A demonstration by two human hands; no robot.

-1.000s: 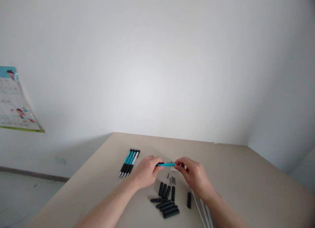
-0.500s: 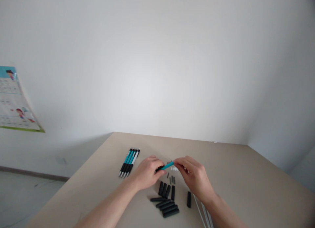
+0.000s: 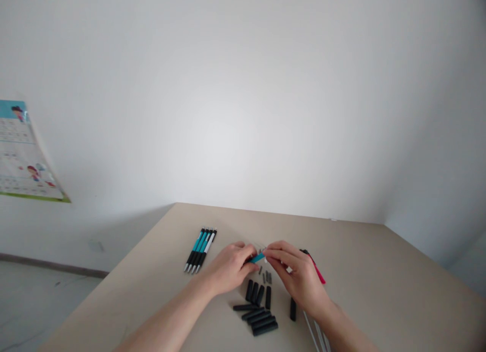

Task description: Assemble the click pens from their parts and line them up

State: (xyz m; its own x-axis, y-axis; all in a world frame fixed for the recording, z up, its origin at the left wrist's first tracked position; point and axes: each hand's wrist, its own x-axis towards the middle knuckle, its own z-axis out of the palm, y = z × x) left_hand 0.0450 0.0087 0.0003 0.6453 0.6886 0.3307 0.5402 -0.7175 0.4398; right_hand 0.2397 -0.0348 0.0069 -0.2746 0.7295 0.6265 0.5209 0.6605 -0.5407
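Note:
A blue pen barrel (image 3: pixel 257 258) is held between both hands above the table. My left hand (image 3: pixel 233 266) is closed round its dark end. The fingertips of my right hand (image 3: pixel 294 271) pinch its other end, hiding the tip. Below the hands lie several black grips (image 3: pixel 261 321), with one more black grip (image 3: pixel 292 309) beside my right wrist. Several small grey springs (image 3: pixel 268 277) lie just under the barrel. White thin rods (image 3: pixel 312 331) are partly covered by my right forearm.
Several assembled pens (image 3: pixel 200 249), blue or white with black grips, lie side by side left of my left hand. Behind my right hand shows a red and black object (image 3: pixel 319 272). The beige table (image 3: pixel 341 240) meets a white wall; a poster (image 3: pixel 28 159) hangs at left.
My right hand has shifted slightly left along the barrel, closer to my left hand. The red and black object behind it has come into sight.

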